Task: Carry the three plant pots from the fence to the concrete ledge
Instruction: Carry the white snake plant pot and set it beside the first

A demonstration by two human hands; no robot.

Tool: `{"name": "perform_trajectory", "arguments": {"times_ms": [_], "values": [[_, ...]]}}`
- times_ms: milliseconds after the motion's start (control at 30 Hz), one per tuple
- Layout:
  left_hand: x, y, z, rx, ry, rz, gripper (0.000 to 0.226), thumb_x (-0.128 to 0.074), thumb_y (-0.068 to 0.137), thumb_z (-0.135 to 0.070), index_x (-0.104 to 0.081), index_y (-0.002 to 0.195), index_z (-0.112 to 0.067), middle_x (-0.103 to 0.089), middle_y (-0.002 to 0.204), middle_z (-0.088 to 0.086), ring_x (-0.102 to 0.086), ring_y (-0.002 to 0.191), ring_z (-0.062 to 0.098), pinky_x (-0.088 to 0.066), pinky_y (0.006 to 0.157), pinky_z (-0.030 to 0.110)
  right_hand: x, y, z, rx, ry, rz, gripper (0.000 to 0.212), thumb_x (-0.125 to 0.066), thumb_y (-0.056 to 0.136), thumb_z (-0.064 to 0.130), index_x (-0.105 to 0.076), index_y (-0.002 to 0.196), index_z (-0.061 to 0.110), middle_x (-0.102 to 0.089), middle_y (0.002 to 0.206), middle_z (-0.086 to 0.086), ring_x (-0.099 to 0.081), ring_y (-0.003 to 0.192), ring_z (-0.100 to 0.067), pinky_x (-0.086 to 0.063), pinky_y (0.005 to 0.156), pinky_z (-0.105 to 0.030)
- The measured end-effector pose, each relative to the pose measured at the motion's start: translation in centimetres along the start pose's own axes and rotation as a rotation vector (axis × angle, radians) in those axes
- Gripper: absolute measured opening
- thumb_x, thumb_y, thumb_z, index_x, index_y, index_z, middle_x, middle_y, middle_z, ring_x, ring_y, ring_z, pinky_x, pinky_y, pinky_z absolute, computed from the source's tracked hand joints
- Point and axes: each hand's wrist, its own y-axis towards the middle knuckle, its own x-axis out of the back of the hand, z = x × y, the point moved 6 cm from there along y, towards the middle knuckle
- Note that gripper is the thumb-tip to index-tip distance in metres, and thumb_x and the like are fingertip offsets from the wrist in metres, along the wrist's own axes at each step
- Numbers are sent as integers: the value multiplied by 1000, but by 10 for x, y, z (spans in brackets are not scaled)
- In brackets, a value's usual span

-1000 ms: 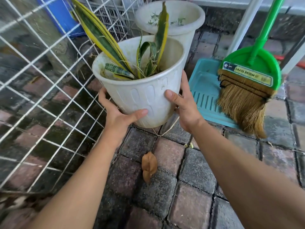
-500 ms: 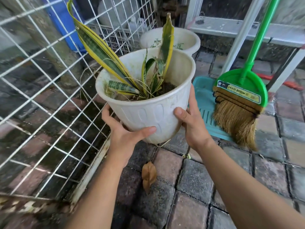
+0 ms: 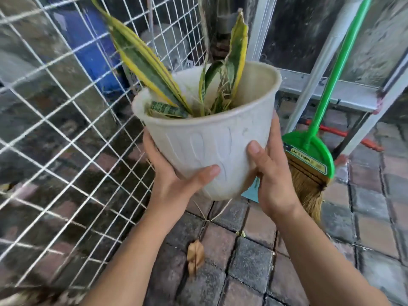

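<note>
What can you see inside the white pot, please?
Inside the pot, green leaves edged in yellow stand up, and one short leaf lies low. The near wall hides any soil.

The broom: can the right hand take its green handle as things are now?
Probably not yet. The right hand and the left hand both grip the pot. The broom stands close on the right with nothing between, but letting go would risk the pot.

Home backyard: brick paving (image 3: 249,263), wire fence (image 3: 72,138), grass broom (image 3: 309,160).
</note>
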Motion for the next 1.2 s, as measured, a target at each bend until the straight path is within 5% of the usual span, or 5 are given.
{"name": "perform_trajectory", "arguments": {"times_ms": [233,400,600,733,1200], "values": [[-26,32,-194,-60,8,54,137,-96,63,-22,-4,165,-30,-35,171,-4,-43,156,19,-44,122,57,-32,37,165,-28,33,-42,88,-71,98,32,-21,169,19,-41,170,-4,-43,155,-21,-46,119,-35],[-41,43,-354,16,-17,46,141,-99,59,-50,-3,163,-49,-26,175,-8,-35,160,23,-37,124,66,-69,64,318,-76,94,-9,102,-81,92,46,-19,170,24,-37,171,-12,-34,158,-39,-24,126,-71],[-51,38,-553,22,-5,152,137,-96,66,-52,1,163,-50,-24,176,-6,-37,159,23,-50,119,47,-120,73,509,-127,59,-106,116,-87,82,52,-20,169,16,-28,173,-20,-29,157,-50,-24,123,-77],[-26,27,-658,20,29,162,145,-95,58,-64,5,162,-50,-15,178,-5,-29,163,25,-37,124,64,-171,68,627,-86,-2,-160,107,-85,81,52,-27,166,24,-34,165,-27,-56,122,-40,-60,104,-38],[0,8,-827,-281,82,-70,149,-101,57,-52,1,166,-38,-25,173,9,-35,158,33,-39,122,67,-250,92,775,165,82,202,93,-76,97,43,-20,169,23,-42,167,-6,-50,148,-20,-51,112,-31]]}}
